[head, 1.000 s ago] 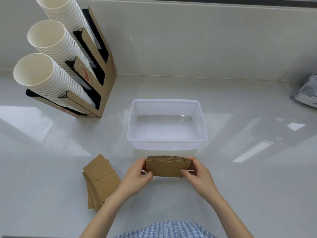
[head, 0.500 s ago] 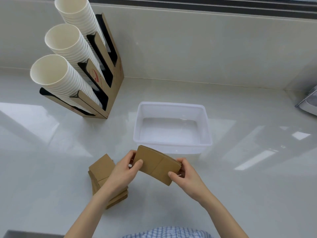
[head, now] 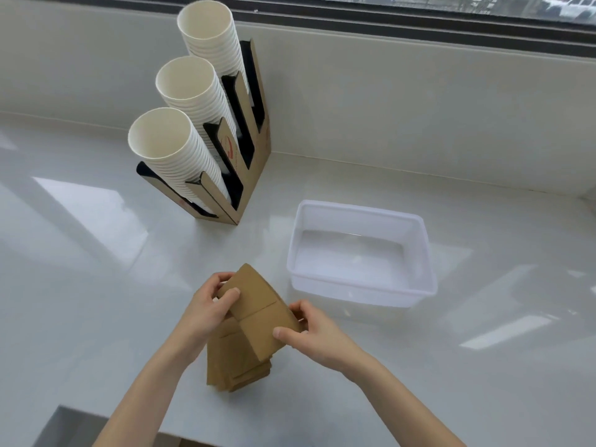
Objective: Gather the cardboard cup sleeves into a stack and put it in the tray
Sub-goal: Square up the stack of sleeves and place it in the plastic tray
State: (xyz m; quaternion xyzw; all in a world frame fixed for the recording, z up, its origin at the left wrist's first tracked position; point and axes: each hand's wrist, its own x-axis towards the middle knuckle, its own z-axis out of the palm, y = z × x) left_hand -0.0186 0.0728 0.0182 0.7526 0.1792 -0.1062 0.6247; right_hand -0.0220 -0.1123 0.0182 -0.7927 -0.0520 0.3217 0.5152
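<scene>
I hold a stack of brown cardboard cup sleeves (head: 258, 311) flat between both hands. My left hand (head: 206, 306) grips its far left end and my right hand (head: 309, 330) grips its near right edge. This held stack lies directly over a second pile of sleeves (head: 235, 362) resting on the white counter, partly hiding it. The clear plastic tray (head: 416, 259) stands to the right, beyond my right hand, with nothing inside it.
A cardboard cup holder (head: 254, 140) with three tilted stacks of white paper cups (head: 167, 146) stands at the back left. A wall with a window ledge runs behind. The counter's front edge (head: 129, 417) lies below my forearms.
The held stack has moved left, away from the tray's front, and tilted flat over the pile on the counter. The camera view has swung left and up.
</scene>
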